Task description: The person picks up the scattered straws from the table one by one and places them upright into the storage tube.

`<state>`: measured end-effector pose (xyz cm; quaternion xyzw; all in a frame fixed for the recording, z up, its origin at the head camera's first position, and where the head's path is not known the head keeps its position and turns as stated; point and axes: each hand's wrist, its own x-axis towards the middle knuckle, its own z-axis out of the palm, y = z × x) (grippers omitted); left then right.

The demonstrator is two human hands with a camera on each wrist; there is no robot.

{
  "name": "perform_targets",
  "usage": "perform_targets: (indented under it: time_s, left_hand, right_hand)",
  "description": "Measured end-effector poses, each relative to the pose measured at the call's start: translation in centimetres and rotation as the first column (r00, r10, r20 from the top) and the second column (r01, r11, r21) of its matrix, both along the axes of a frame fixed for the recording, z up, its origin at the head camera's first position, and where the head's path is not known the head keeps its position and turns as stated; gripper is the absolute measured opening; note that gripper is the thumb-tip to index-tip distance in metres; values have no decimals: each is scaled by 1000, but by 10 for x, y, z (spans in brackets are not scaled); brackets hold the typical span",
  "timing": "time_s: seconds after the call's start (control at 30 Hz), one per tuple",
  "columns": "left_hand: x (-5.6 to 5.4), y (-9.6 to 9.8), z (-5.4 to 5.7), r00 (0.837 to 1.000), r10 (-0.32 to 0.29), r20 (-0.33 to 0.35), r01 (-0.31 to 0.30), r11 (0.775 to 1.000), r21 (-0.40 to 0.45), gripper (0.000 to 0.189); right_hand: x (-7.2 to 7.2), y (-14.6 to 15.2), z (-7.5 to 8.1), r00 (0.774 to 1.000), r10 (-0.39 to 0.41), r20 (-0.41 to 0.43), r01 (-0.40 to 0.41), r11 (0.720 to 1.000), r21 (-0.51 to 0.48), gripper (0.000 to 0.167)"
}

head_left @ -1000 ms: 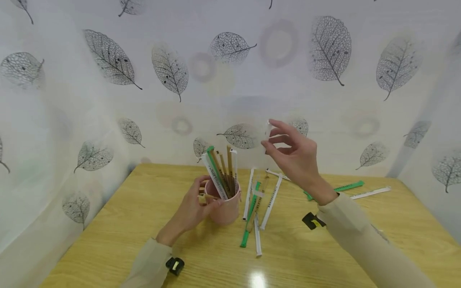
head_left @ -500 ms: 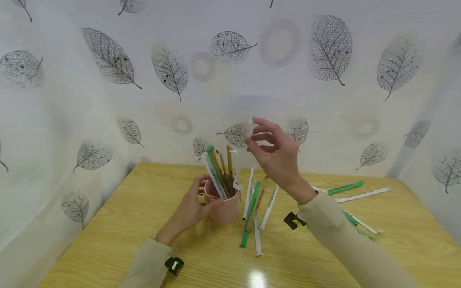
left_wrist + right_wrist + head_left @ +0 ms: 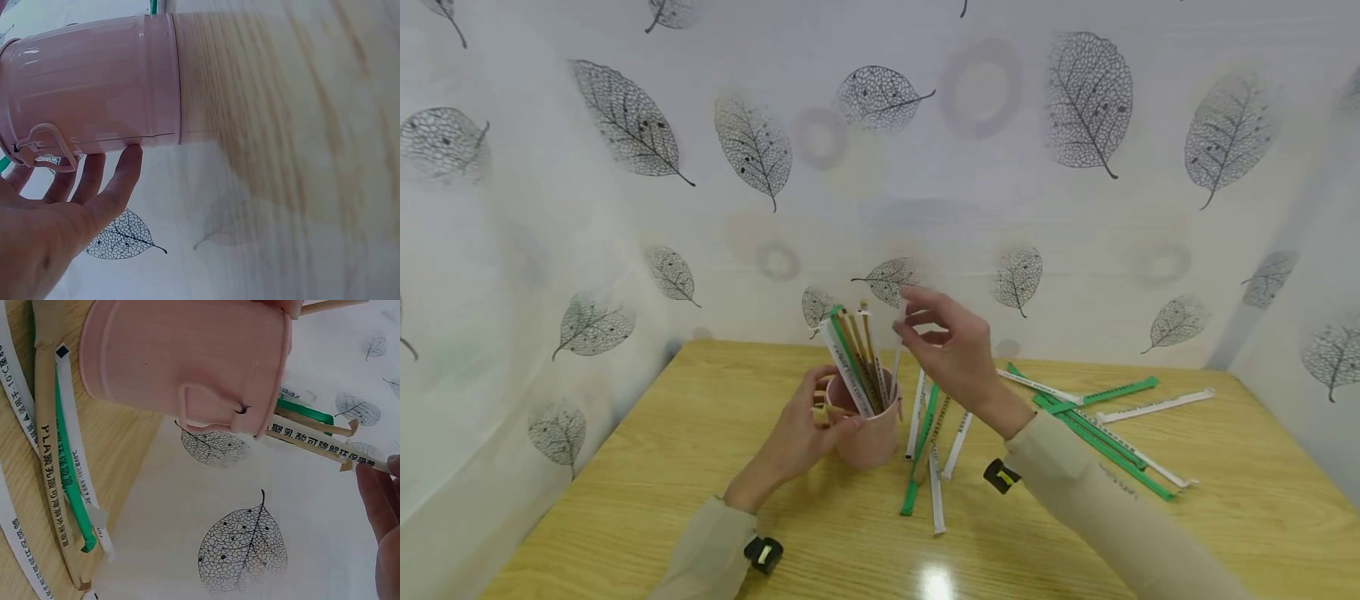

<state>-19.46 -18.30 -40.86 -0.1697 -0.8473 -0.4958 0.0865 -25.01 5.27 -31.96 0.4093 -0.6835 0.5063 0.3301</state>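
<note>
Leaf-print backdrop (image 3: 880,196) behind wooden table (image 3: 632,475)

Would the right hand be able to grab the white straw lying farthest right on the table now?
Probably not straight away: the right hand pinches another white straw, its lower end in the pink cup. Nothing appears to cover the farthest-right straw, so once freed, the hand likely could.

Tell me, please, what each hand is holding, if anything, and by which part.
The right hand pinches a white straw near its upper end; the left hand holds the pink cup by its side wall.
</note>
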Motion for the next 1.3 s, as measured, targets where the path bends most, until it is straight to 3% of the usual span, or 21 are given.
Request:
perform_targets:
  time_s: [0.53, 0.87, 1.0, 1.13, 1.3]
  left_hand:
    - [1, 0, 2, 1000, 15, -4, -15, 1000, -4, 70]
    - [1, -1, 1, 1000, 17, 7, -17, 1000, 2, 70]
    - [0, 1, -1, 1000, 11, 7, -11, 1000, -9, 71]
    - [2, 1, 0, 1000, 16, 7, -16, 1000, -10, 72]
    - [2, 0, 1, 1000, 15, 1, -15, 1000, -3, 71]
  right_hand:
    - [-7, -5, -37, 999, 20, 35, -24, 994, 111, 42]
    - [-7, 0, -43, 998, 16, 67, -27, 988, 155, 53]
    - [-7, 17, -44, 998, -22, 55, 10, 981, 195, 52]
    - [-10, 47, -43, 997, -72, 31, 62, 964, 260, 40]
    - [-15, 103, -49, 981, -193, 2, 177, 906, 385, 28]
